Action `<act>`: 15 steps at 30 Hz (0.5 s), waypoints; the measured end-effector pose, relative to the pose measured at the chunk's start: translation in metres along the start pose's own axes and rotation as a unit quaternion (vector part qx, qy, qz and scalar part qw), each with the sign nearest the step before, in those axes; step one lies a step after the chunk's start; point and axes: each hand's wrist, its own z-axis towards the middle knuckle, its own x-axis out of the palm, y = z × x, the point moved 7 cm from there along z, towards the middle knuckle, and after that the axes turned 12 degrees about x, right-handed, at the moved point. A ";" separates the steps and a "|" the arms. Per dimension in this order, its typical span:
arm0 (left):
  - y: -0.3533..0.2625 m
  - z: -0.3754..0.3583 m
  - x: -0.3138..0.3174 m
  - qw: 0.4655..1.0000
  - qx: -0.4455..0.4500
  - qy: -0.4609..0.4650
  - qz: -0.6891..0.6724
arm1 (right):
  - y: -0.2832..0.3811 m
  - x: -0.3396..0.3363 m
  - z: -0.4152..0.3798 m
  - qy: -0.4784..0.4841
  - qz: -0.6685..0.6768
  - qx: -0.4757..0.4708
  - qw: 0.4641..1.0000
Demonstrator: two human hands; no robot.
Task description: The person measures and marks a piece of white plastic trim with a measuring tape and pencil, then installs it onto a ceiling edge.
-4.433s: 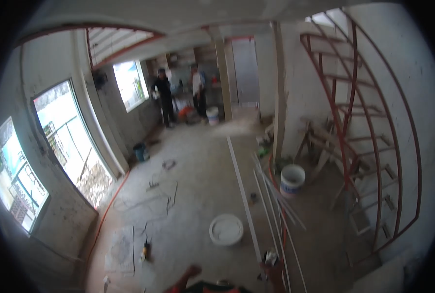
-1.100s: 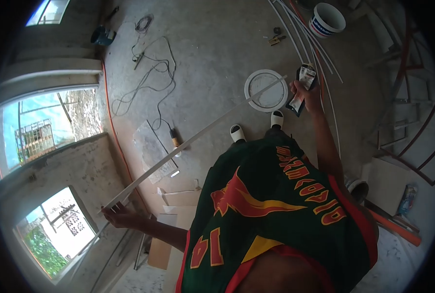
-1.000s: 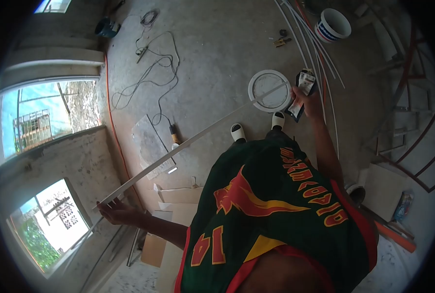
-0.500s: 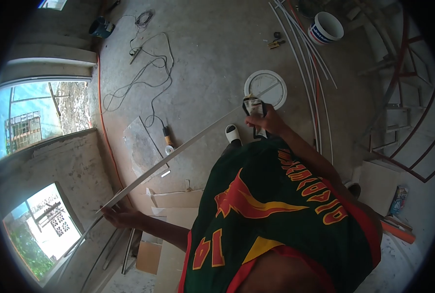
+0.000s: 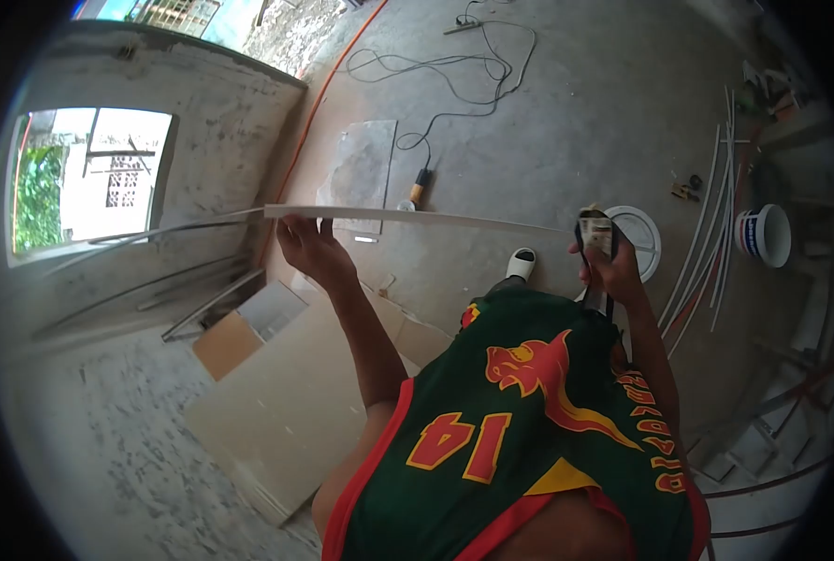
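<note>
A long, thin pale strip [image 5: 417, 218] runs nearly level in front of me. Near its left end, my left hand [image 5: 316, 252] grips it from below with bent fingers. My right hand [image 5: 615, 271] is wrapped round a dark-edged tool with a pale face [image 5: 596, 234], at the strip's right end. Whether the strip enters the tool or only touches it, I cannot tell. Beyond the right hand, a round white lid-like disc [image 5: 637, 241] lies on the floor.
A corded power tool [image 5: 420, 187] lies beyond the strip. Flat boards [image 5: 276, 411] lie at the lower left. Long pale rods [image 5: 707, 224] and a white bucket [image 5: 763, 236] are at the right. An orange hose [image 5: 325, 89] runs along the wall.
The view has turned, and the strip now looks nearly level instead of slanting down to the left. Both hands keep their hold; the left appears higher in view.
</note>
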 end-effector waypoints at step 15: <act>-0.024 -0.010 0.034 0.994 0.024 0.032 -0.106 | 0.112 0.134 0.027 0.251 -0.162 -0.057 0.952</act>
